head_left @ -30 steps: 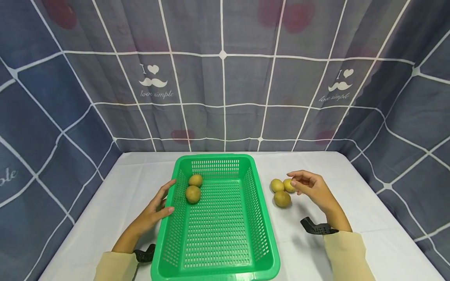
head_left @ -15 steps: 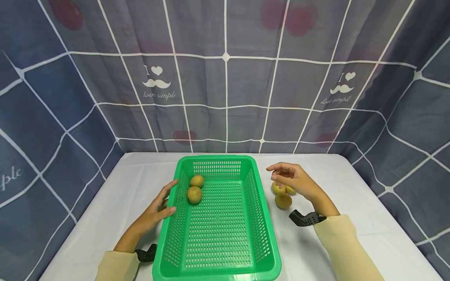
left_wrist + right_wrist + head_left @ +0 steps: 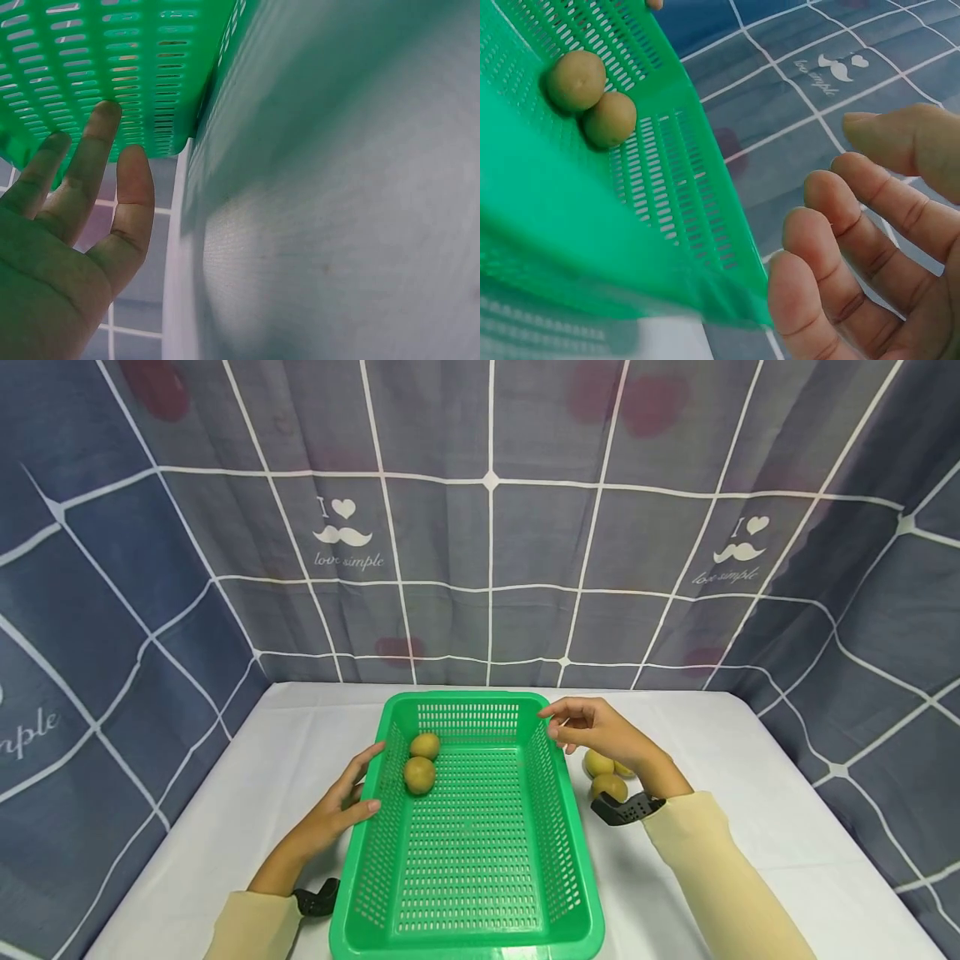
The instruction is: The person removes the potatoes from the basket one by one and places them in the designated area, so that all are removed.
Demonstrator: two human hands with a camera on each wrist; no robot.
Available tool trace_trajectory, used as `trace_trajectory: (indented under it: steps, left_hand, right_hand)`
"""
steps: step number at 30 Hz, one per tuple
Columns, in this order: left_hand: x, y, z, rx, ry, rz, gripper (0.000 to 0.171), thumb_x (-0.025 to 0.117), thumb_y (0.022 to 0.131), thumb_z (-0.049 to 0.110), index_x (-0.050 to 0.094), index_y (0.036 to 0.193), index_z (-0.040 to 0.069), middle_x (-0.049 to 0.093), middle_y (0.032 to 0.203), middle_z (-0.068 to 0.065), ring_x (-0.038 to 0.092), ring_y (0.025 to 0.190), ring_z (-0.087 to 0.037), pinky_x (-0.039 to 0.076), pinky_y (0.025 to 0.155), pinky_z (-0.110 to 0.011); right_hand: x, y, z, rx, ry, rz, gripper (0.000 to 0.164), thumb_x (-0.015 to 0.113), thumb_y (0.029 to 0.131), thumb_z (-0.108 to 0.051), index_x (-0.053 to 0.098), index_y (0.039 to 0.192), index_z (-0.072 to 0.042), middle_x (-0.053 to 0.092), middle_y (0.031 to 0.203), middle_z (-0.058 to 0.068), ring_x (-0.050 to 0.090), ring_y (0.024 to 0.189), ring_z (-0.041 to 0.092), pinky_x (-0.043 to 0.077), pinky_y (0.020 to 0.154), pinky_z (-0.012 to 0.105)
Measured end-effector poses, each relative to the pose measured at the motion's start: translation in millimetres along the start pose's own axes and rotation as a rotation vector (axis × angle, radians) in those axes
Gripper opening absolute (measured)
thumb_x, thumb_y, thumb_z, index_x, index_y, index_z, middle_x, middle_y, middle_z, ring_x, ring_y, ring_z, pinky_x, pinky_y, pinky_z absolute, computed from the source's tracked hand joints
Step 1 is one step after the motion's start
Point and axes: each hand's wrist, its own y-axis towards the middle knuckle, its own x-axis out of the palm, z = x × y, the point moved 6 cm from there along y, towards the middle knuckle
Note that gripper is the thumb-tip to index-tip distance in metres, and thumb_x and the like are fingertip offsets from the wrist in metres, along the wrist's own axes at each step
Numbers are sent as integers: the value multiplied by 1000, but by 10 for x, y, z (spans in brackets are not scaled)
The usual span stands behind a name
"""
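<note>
A green plastic basket [image 3: 469, 953] with slotted walls stands on the table. Two round yellow-brown fruits [image 3: 419, 775] lie against its left wall inside; both fruits [image 3: 577, 81] also show in the right wrist view. My left hand [image 3: 330, 814] is at the basket's left side, fingers extended along the outer wall; in the left wrist view the fingertips [image 3: 106, 112] meet the slots. My right hand [image 3: 596, 731], fingers loosely bent and holding nothing, hovers by the far right rim. Behind its wrist sit several more round fruits [image 3: 609, 787], partly hidden.
A white cloth covers the table [image 3: 697, 735]. A grey curtain [image 3: 525, 535] with white grid lines hangs at the back and along both sides. Black straps [image 3: 626, 808] with mounts are on both wrists.
My right hand has moved left from above the loose fruits to the basket's right rim. The left hand stays at the basket's side, and the fruits keep their places.
</note>
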Motion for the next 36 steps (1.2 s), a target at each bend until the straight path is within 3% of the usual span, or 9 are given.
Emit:
trace_trajectory:
  steps: [5,15,23,29,33,36]
  left_hand:
    - [-1,9,9,15,-3,-6,78,51,106,6,14,173,12,17,166,-43,61,129,-16,57,95,-36]
    - [5,17,25,33,-12,-10,77,51,106,5,14,173,13,19,165,-44,62,128,-15,58,94,-36]
    - [0,14,-7,32,-21,-19,78,51,106,6,13,174,14,15,166,-45,64,127,-17,58,94,-36]
    - [-14,5,-6,30,-22,-12,77,51,106,6,14,174,13,17,165,-45,64,126,-16,59,93,-36]
    - [-13,8,10,20,8,-3,77,52,106,7,13,173,10,15,166,-45,62,129,-22,56,96,-34]
    - [-1,15,26,9,26,1,78,53,106,9,12,172,7,12,167,-46,60,131,-34,54,98,-34]
  right_hand:
    - [65,105,2,48,40,-43,37,70,100,-1,65,135,11,70,107,13,70,92,21,61,79,32]
    - [180,290,29,72,130,-90,44,70,97,1,61,138,14,70,117,9,72,99,18,62,89,37]
    - [264,408,17,143,158,-81,48,70,97,2,59,143,13,63,129,27,71,101,19,62,90,38]
    - [380,527,35,191,196,-82,48,70,97,3,60,144,12,65,129,25,71,105,20,61,92,38]
    - [451,596,40,211,212,-89,49,70,98,3,58,145,13,67,124,19,71,101,18,61,88,33]
    - [506,640,39,218,219,-93,48,70,98,4,59,144,12,67,121,16,71,100,18,62,90,36]
